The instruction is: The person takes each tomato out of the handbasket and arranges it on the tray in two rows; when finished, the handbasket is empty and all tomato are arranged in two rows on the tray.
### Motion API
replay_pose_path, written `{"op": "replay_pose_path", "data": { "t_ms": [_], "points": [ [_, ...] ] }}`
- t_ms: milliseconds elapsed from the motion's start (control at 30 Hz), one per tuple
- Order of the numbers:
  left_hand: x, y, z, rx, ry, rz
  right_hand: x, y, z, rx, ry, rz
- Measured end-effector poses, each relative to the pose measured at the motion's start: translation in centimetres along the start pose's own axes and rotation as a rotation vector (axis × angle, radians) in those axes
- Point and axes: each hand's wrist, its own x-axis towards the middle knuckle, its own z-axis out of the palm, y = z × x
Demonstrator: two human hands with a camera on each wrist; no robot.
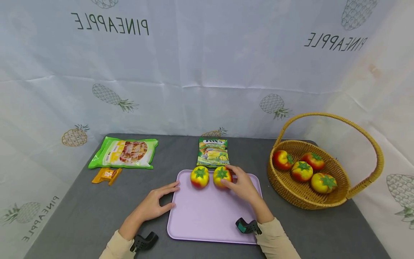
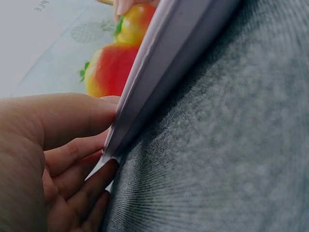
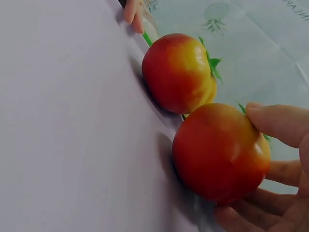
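Note:
My right hand [image 1: 242, 183] curls its thumb and fingers round a red-and-yellow tomato [image 3: 219, 154] with a green leafy top, at the back of the lilac tray [image 1: 207, 219]. Just left of it, a second tomato [image 1: 199, 177] of the same look sits on the tray. At the tray's left rim, my left hand [image 1: 155, 204] rests with its fingers extended. In the left wrist view its thumb and fingertips touch the tray's edge [image 2: 140, 92], with no tomato between them.
A wicker basket [image 1: 284, 189] with a tall handle stands right of the tray, holding several similar tomatoes [image 1: 302, 171]. Behind the tray lies a green FOX'S packet [image 1: 212, 153]. A green-and-white food bag [image 1: 124, 153] and a small orange packet [image 1: 107, 175] lie at the back left.

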Motion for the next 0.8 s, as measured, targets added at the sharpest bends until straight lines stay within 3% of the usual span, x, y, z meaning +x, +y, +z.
{"op": "replay_pose_path", "data": {
  "t_ms": [400,800],
  "points": [
    [0.1,0.2,-0.1,-0.011,-0.012,-0.006,-0.1,-0.2,-0.2,-0.068,-0.03,-0.01],
    [0.2,0.1,-0.2,-0.005,-0.007,0.002,-0.2,-0.1,-1.0,-0.031,-0.045,0.03]
  ]
}}
